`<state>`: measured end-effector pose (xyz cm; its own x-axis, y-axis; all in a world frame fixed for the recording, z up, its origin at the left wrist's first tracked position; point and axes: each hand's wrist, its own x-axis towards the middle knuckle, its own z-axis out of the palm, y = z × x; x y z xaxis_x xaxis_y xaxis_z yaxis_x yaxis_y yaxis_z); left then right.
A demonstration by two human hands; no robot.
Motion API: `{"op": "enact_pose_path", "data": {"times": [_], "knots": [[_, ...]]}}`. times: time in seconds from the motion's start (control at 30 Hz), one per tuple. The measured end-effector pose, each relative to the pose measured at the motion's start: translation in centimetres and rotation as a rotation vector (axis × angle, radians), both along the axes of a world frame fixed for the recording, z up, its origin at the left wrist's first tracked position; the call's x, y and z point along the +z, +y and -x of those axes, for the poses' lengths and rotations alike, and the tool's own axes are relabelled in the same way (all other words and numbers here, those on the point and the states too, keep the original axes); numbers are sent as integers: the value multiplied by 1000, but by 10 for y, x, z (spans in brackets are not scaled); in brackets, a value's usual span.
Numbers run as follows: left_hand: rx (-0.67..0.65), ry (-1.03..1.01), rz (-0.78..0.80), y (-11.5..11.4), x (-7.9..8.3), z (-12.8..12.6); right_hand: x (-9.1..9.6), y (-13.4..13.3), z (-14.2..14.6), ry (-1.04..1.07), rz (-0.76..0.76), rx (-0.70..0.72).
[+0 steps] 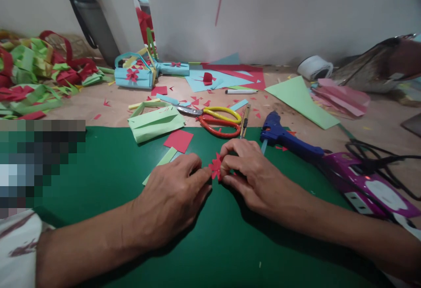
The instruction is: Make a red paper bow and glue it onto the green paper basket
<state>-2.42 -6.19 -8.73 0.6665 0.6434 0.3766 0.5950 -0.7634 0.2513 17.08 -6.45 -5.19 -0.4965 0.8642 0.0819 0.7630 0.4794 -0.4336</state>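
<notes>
Between my two hands is a small red paper flower (215, 167) with a notched edge, just over the green mat (98, 182). My left hand (179, 187) pinches its left side between thumb and fingers. The fingers of my right hand (245, 167) are closed on its right side and hide part of it. Beyond my left hand lie a red paper square (178, 141), a light green paper strip (164, 160) and a folded light green paper bag (156, 124). Scissors (219, 120) with yellow and red handles rest beyond the flower, beside a box cutter (245, 121).
A blue glue gun (289, 136) and a purple power strip (371, 187) with black cables lie at right. Small blue paper bags (134, 77), a marker (241, 91) and red scraps are at the back. Colourful paper pieces (39, 68) are heaped at left.
</notes>
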Motion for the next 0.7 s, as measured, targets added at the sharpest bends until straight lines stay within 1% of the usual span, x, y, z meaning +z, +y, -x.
{"op": "enact_pose_path", "data": {"times": [0.1, 0.2, 0.3, 0.43, 0.6, 0.7], "knots": [[-26, 32, -42, 1, 0, 0, -2, 4, -5, -17, -8, 66], [-56, 62, -19, 1, 3, -1, -4, 7, -9, -27, -15, 112], [-65, 95, 13, 2, 5, -3, -3, 8, -11, -35, -5, 121], [-70, 94, 13, 2, 7, -4, -1, 6, -10, -42, -8, 76], [-71, 87, 21, 2, 7, -4, -3, 5, -3, -119, -62, -7], [-65, 89, 23, 2, 6, -4, -3, 5, 0, -148, -103, -24]]}}
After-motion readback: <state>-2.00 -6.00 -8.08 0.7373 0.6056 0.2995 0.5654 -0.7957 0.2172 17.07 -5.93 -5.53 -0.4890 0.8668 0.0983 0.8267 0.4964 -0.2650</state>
